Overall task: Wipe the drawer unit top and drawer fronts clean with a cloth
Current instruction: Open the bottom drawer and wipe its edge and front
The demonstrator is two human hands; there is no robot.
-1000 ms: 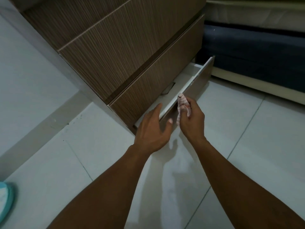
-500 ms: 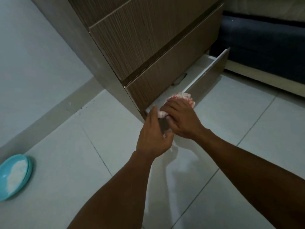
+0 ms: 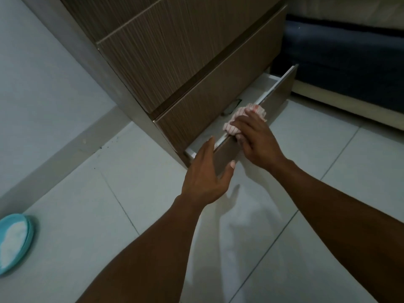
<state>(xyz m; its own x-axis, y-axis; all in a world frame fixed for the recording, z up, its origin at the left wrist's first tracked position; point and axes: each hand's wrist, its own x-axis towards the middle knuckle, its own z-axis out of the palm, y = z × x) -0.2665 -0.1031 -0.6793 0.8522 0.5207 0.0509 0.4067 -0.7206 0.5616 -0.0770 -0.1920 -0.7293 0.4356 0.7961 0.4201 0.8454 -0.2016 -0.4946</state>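
A wood-grain drawer unit (image 3: 179, 57) stands on the tiled floor. Its bottom drawer (image 3: 281, 90) is pulled out, white inside. My right hand (image 3: 255, 138) presses a bunched pink-and-white striped cloth (image 3: 242, 119) onto the top edge of that drawer's front, near its middle. My left hand (image 3: 207, 173) holds the drawer front's left end, fingers over the top edge and thumb on the outer face. The two drawers above are closed.
A teal bowl (image 3: 15, 241) with white powder sits on the floor at the far left. A grey wall with a skirting runs along the left. A bed with a dark blue base (image 3: 349, 62) stands right behind the open drawer.
My right hand has slid the cloth along the drawer's top edge, from near the left end towards the middle. My left hand has stayed on the left end. The view shifted slightly.
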